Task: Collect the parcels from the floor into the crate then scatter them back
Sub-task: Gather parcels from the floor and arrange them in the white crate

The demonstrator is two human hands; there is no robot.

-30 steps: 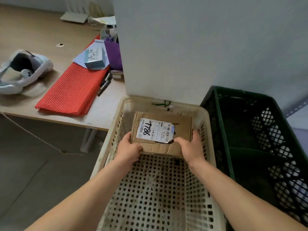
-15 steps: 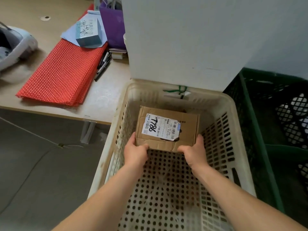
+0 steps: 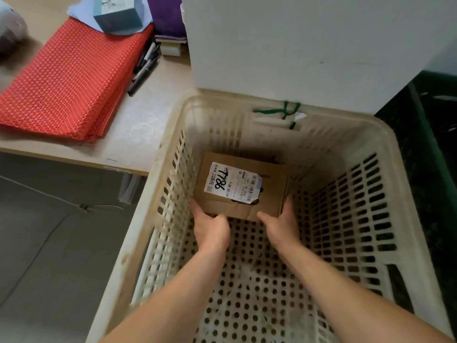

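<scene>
A brown cardboard parcel (image 3: 269,194) with a white shipping label marked 786 sits low inside the cream perforated crate (image 3: 385,174), near its far left corner. My left hand (image 3: 210,227) grips the parcel's near left corner, thumb on the top edge. My right hand (image 3: 282,226) holds the near right corner, fingers running up the right side. Both forearms reach down into the crate. I cannot tell whether the parcel touches the crate floor.
A desk (image 3: 138,129) at the left carries a stack of red mesh mats (image 3: 66,82), pens (image 3: 146,65), a teal box (image 3: 118,13) and a purple bag (image 3: 165,16). A white panel (image 3: 309,45) stands behind the crate. A dark green crate (image 3: 430,149) is at the right. Grey floor (image 3: 49,243) lies left.
Both hands have carried the parcel downward, from rim height deep into the crate. My view has tipped down and moved closer over the crate.
</scene>
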